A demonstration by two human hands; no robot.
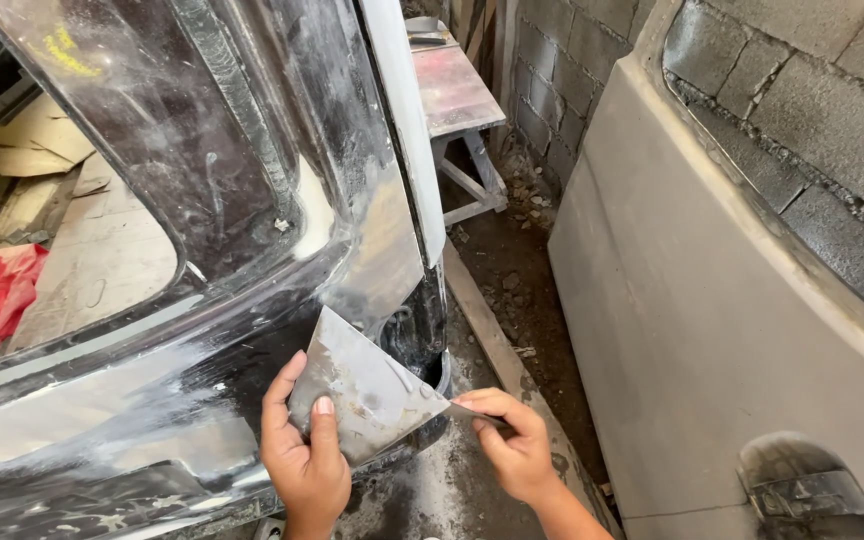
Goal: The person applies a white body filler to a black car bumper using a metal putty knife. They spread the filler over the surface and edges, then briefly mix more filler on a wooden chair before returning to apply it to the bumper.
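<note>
Here, a flat grey metal spreader plate, smeared with pale filler, roughly square and tilted on a corner, pressed against the sanded dark car body panel near its lower edge. Left hand closed on the plate's lower left side, thumb across the face. Right hand pinched shut on a small thin scraper blade touching the plate's right corner.

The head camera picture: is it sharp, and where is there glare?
Head view: mostly sharp; daylight glares off the glossy car panel and the metal sheet held by the left hand, while the right hand pinches its corner; the block wall lies in softer shade.
</note>
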